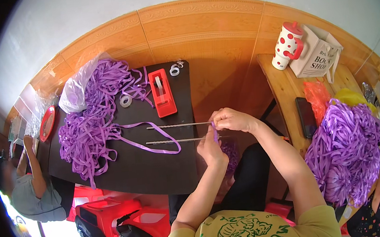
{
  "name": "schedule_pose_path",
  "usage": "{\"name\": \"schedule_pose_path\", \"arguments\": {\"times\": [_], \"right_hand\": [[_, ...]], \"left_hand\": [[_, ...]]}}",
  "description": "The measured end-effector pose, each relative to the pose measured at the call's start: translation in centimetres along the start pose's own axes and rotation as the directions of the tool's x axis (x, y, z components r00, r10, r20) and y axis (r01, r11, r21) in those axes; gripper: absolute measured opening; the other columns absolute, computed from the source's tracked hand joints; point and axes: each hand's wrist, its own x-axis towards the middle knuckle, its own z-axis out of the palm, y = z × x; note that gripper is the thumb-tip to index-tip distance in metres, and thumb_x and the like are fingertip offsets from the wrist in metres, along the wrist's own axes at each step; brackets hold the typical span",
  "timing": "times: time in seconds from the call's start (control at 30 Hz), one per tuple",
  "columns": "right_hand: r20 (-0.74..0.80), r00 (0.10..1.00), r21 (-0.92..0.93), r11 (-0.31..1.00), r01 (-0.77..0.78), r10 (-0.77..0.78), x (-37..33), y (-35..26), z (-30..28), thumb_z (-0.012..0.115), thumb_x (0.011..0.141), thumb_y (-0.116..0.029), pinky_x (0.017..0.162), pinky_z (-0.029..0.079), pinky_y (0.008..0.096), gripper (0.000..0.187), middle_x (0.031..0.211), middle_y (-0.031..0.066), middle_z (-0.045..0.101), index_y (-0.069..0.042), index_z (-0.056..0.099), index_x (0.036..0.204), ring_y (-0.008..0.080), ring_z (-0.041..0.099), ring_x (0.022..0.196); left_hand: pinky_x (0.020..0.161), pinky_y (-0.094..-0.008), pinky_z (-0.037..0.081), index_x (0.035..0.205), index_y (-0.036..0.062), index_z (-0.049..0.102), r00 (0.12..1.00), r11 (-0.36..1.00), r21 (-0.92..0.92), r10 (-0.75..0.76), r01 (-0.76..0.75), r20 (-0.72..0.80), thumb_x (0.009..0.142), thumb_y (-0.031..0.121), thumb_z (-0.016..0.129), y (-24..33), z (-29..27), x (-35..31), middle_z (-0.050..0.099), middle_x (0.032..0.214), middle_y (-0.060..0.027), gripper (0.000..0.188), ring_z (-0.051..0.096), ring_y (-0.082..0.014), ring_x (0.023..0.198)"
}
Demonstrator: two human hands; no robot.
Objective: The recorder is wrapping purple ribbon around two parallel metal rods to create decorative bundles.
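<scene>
Two thin metal rods, a far one [177, 125] and a near one [169, 142], stick out level past the right edge of the black table [159, 177]. At their right ends, my right hand [235, 119] has its fingers closed on a purple ribbon [215, 132]. My left hand [211, 150] is just below, its fingers pinched on the same ribbon by the near rod. A loose ribbon loop runs over the table from the big purple ribbon heap [84, 129] at the left. My fingers partly hide the ribbon around the rods.
A red tape dispenser [162, 93] and a tape roll [125, 101] lie on the black table. On the wooden table at right are a dotted tumbler [286, 48], a paper bag [309, 62], a phone [306, 118] and another ribbon heap [346, 148]. Other people sit at both sides.
</scene>
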Motion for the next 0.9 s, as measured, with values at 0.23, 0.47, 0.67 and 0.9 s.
{"name": "schedule_pose_path", "arguments": {"times": [0.23, 0.47, 0.67, 0.9], "right_hand": [[-0.071, 0.992, -0.155, 0.984, 0.093, -0.105, 0.0, 0.1, 0.1, 0.058, 0.074, -0.009, 0.065, 0.041, 0.0291, 0.015, 0.077, 0.0091, 0.057, 0.004, 0.059, 0.067, 0.0136, 0.05, 0.071], [-0.077, 0.995, -0.165, 0.985, 0.044, -0.057, -0.7, -0.3, -0.7, 0.064, 0.081, -0.019, 0.06, 0.04, 0.0281, 0.024, 0.065, 0.0071, 0.06, 0.002, 0.065, 0.068, 0.0123, 0.051, 0.063], [-0.221, 0.964, 0.016, 0.989, -0.15, 0.15, -1.7, 0.1, -0.2, 0.062, 0.086, -0.037, 0.062, 0.038, 0.0238, 0.038, 0.068, 0.0042, 0.063, -0.002, 0.069, 0.074, 0.011, 0.054, 0.067], [-0.423, 0.837, 0.479, 0.87, -0.117, 0.346, -3.7, 0.0, 1.4, 0.06, 0.086, -0.041, 0.069, 0.039, 0.0226, 0.038, 0.079, 0.0031, 0.065, -0.004, 0.069, 0.084, 0.0096, 0.056, 0.079]], "left_hand": [[0.051, -0.0205, 0.031, 0.079, 0.0054, 0.057, 0.997, 0.996, -0.05, 0.078, -0.079, -0.02, 0.085, 0.01, 0.061, 0.0, 0.5, 0.1, 0.053, 0.07, 0.0019, 0.008, 0.045, -0.005, 0.058], [0.052, -0.0209, 0.031, 0.08, 0.003, 0.057, 0.997, 0.996, -0.052, 0.073, -0.073, 0.0, 0.084, 0.007, 0.059, 0.1, 0.5, 0.2, 0.054, 0.07, 0.001, 0.006, 0.045, -0.0056, 0.058], [0.058, -0.024, 0.038, 0.079, 0.0092, 0.058, 0.997, 0.998, 0.007, 0.069, -0.07, 0.046, 0.082, 0.011, 0.062, -0.1, -0.2, 0.5, 0.059, 0.075, 0.0003, 0.006, 0.053, -0.0091, 0.065], [0.057, -0.0233, 0.038, 0.079, 0.0093, 0.058, 0.996, 0.996, 0.006, 0.085, -0.085, 0.017, 0.083, 0.012, 0.062, -0.4, -0.3, 0.7, 0.059, 0.073, 0.001, 0.006, 0.053, -0.0084, 0.064]]}}
